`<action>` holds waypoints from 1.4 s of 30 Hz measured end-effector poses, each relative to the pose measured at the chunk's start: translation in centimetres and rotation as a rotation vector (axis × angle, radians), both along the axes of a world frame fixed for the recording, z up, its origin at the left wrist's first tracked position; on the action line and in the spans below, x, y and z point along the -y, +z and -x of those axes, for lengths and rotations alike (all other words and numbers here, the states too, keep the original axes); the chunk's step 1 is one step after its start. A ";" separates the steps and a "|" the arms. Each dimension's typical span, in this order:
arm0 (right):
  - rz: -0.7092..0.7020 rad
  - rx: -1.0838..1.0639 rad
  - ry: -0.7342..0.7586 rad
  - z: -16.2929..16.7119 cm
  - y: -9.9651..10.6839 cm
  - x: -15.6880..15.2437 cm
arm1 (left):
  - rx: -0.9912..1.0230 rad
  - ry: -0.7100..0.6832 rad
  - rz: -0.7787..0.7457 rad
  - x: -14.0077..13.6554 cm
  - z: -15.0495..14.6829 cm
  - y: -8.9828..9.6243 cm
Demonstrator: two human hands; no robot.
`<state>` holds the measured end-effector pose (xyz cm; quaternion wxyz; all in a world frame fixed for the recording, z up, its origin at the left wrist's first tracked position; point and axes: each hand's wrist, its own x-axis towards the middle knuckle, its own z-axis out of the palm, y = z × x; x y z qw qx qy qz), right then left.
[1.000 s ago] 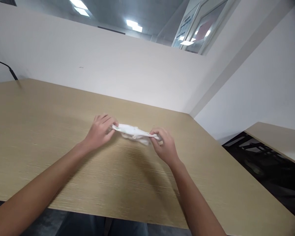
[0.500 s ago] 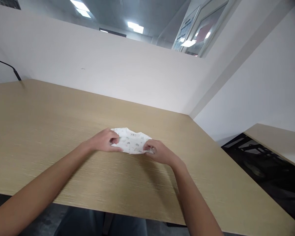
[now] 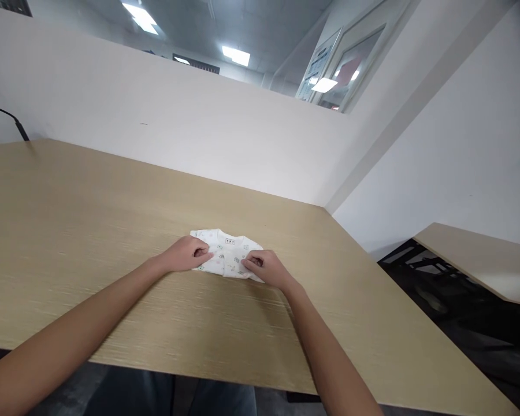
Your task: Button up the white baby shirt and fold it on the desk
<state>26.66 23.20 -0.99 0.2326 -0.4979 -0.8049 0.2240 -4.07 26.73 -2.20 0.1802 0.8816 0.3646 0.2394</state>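
Observation:
A small white baby shirt (image 3: 227,267) lies folded on the tabletop, its neckline at the far side. Small coloured prints dot the cloth, and a dark label mark shows inside the neck. On its left part rests my left hand (image 3: 186,253), closed, with thumb and curled fingers against the fabric. My right hand (image 3: 268,267) is closed too, thumb and fingertips pressed together on the shirt's right part. Some fingertips of both hands are hidden, along with the cloth beneath them.
The wood-grain table (image 3: 112,202) meets a white wall (image 3: 190,127) at the back, with a glass pane above. A black cable (image 3: 21,128) comes down at the far left. To the right stands another tabletop (image 3: 472,260) with dark items below it.
My right hand has moved inward from the shirt's near right edge onto its top. The near right corner now lies flat. My left hand has stayed at the left side.

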 end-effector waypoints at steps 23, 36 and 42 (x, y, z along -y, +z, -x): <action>0.005 -0.107 -0.040 0.0 -1.0 -0.4 | 0.011 -0.013 -0.019 -0.6 -0.3 -1.2; 0.021 -0.129 -0.033 0.0 -0.9 -0.5 | -0.020 -0.006 -0.025 -0.6 -0.4 -1.0; 0.001 -0.142 -0.013 0.0 -0.5 -0.3 | -0.066 -0.002 -0.012 -0.6 -0.2 -0.6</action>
